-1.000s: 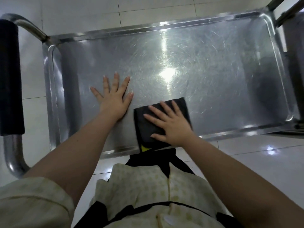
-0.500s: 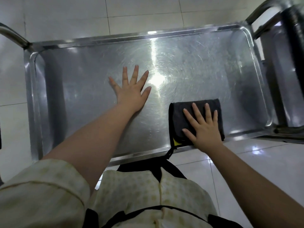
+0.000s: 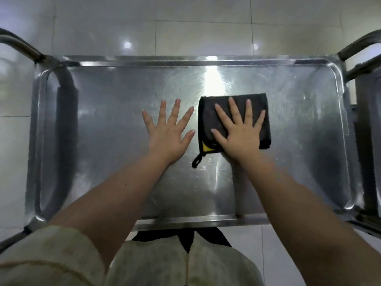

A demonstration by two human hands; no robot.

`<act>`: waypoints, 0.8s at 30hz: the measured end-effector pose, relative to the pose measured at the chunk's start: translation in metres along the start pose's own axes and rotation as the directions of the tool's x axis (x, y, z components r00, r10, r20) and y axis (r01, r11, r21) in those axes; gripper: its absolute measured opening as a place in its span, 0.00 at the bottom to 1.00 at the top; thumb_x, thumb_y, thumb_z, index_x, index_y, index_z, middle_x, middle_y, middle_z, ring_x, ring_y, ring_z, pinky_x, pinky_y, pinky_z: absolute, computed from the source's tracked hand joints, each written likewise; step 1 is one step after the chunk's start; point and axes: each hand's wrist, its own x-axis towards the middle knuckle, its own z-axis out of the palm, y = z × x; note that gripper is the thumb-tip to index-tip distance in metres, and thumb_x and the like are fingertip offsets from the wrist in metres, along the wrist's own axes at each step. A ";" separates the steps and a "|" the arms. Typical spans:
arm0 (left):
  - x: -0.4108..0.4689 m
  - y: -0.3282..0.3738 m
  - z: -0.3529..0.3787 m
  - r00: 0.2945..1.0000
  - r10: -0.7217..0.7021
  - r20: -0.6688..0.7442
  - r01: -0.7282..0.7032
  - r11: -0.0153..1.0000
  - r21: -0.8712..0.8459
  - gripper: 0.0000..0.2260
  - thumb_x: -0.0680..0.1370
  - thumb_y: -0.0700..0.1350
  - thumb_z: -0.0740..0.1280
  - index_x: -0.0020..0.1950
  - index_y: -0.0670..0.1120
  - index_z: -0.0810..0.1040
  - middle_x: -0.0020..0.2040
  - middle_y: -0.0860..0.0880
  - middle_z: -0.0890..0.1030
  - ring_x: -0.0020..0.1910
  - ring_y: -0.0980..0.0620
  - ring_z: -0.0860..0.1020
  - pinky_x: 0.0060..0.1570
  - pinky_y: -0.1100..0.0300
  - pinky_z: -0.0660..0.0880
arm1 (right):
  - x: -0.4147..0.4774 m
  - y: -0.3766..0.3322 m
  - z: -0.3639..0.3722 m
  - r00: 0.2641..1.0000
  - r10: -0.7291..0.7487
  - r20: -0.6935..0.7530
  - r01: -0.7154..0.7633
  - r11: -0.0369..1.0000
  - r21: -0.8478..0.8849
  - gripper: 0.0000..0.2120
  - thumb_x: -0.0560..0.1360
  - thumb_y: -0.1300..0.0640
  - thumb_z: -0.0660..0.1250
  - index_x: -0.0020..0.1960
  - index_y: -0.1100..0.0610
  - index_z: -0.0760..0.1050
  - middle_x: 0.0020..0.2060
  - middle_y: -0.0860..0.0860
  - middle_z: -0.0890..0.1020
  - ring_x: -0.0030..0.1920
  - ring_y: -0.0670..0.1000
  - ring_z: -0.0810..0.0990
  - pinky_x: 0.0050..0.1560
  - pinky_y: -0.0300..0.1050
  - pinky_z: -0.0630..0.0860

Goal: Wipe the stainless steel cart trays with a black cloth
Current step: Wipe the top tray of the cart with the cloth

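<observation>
Right hand (image 3: 240, 134) presses the folded black cloth (image 3: 234, 122) flat mid-tray on the shiny stainless steel cart tray (image 3: 309, 141); left hand (image 3: 168, 134), fingers spread, braces beside it (holding nothing). The cart could roll if pushed hard.

Mostly silver and black here, plus one bit of yellow

The tray (image 3: 103, 120) is shiny silver-grey, covered in fine swirly scratch marks, with a white streak of glare near the middle. The cloth (image 3: 210, 112) is black with a small yellow patch (image 3: 206, 146) at its near left corner and a black loop (image 3: 196, 159). The floor (image 3: 206, 23) is pale off-white tile with thin grey lines. The shirt (image 3: 154, 265) is cream with a faint check, over some black clothing (image 3: 185, 238).
</observation>
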 end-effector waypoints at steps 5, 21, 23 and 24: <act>0.002 0.000 -0.001 1.000 -0.019 -0.005 0.019 1.000 -0.002 0.28 0.81 0.64 0.40 0.79 0.59 0.37 0.81 0.52 0.41 0.79 0.41 0.42 0.67 0.25 0.41 | 0.098 -0.007 -0.022 0.997 0.053 0.058 -0.055 0.998 0.029 0.33 0.74 0.27 0.40 0.77 0.34 0.40 0.80 0.45 0.43 0.77 0.62 0.37 0.68 0.75 0.34; -0.001 0.004 -0.013 0.993 -0.048 0.103 0.045 0.998 0.035 0.26 0.79 0.66 0.36 0.77 0.65 0.39 0.81 0.52 0.41 0.79 0.42 0.38 0.68 0.27 0.37 | -0.087 0.043 0.011 0.995 -0.052 0.088 0.050 0.998 0.029 0.34 0.74 0.27 0.40 0.77 0.35 0.39 0.79 0.46 0.44 0.76 0.65 0.35 0.66 0.78 0.35; -0.001 0.005 -0.015 0.991 -0.055 0.121 0.049 0.998 0.046 0.26 0.79 0.66 0.36 0.77 0.66 0.38 0.81 0.51 0.40 0.78 0.42 0.38 0.68 0.27 0.38 | -0.023 0.048 -0.004 0.992 0.096 0.083 -0.099 0.994 0.043 0.34 0.73 0.26 0.37 0.76 0.34 0.34 0.79 0.45 0.38 0.75 0.65 0.31 0.65 0.78 0.31; -0.001 0.006 -0.015 0.990 -0.061 0.130 0.055 0.997 0.051 0.25 0.79 0.66 0.36 0.76 0.66 0.37 0.81 0.51 0.39 0.78 0.42 0.37 0.69 0.28 0.38 | 0.007 0.050 -0.013 0.987 0.132 0.088 -0.136 0.990 0.039 0.34 0.73 0.26 0.37 0.76 0.34 0.34 0.79 0.45 0.38 0.75 0.66 0.31 0.64 0.78 0.31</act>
